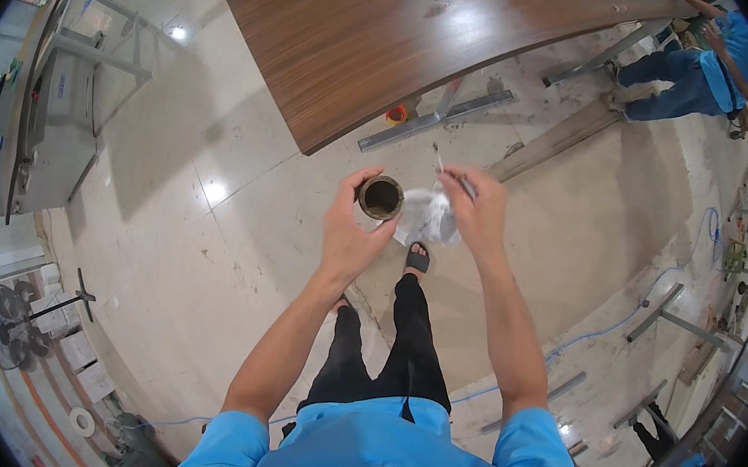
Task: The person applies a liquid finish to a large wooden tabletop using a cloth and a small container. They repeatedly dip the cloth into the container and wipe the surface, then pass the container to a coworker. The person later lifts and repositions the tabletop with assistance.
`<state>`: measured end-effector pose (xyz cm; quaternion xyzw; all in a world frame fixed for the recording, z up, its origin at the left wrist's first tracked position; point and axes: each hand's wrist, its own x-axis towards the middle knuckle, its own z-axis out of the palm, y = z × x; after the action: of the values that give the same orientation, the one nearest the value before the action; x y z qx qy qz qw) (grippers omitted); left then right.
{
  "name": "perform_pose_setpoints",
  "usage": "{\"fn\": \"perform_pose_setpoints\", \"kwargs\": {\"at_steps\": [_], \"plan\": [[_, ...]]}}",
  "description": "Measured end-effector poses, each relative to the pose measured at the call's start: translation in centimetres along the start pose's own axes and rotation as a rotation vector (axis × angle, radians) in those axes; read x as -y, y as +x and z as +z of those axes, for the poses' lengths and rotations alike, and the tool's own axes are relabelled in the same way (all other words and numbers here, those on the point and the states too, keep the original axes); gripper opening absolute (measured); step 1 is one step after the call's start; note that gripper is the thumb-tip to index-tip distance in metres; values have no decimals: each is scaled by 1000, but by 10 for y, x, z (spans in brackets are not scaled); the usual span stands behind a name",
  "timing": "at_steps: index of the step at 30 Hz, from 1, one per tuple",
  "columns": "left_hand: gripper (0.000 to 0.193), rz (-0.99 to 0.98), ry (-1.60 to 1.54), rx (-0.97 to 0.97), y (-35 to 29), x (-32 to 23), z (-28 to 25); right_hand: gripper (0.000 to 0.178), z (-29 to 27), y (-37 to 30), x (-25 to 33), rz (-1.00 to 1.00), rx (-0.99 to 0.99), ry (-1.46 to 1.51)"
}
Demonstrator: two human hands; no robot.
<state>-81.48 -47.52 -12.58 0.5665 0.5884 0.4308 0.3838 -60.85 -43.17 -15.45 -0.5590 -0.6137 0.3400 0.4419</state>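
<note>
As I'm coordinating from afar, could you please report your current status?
Left hand gripping dark, round, open-topped container, mouth unobstructed. Right hand pinching slim, pale, dark-tipped stick, apart from container. Crumpled whitish sheet showing between hands.

Fine lighter streaks pattern the dark-brown, flat wood-grain tabletop [347, 57]. Below it: a round, brown-rimmed can [400, 198], dark inside; a thin white stick [439, 160], dark-tipped; a crumpled whitish sheet [430, 223]; a plain bright-blue short-sleeved shirt [342, 453]; plain black long trousers [415, 347].
</note>
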Motion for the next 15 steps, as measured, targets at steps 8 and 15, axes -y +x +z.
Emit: {"fn": "perform_pose_setpoints", "kwargs": {"at_steps": [8,15], "plan": [[65,-134,-53,-44,-25,32,-12,16,53,81,-97,-97,-178,-88],[66,-187,-58,-9,-49,43,-27,14,70,91,-103,-94,-168,-68]]}}
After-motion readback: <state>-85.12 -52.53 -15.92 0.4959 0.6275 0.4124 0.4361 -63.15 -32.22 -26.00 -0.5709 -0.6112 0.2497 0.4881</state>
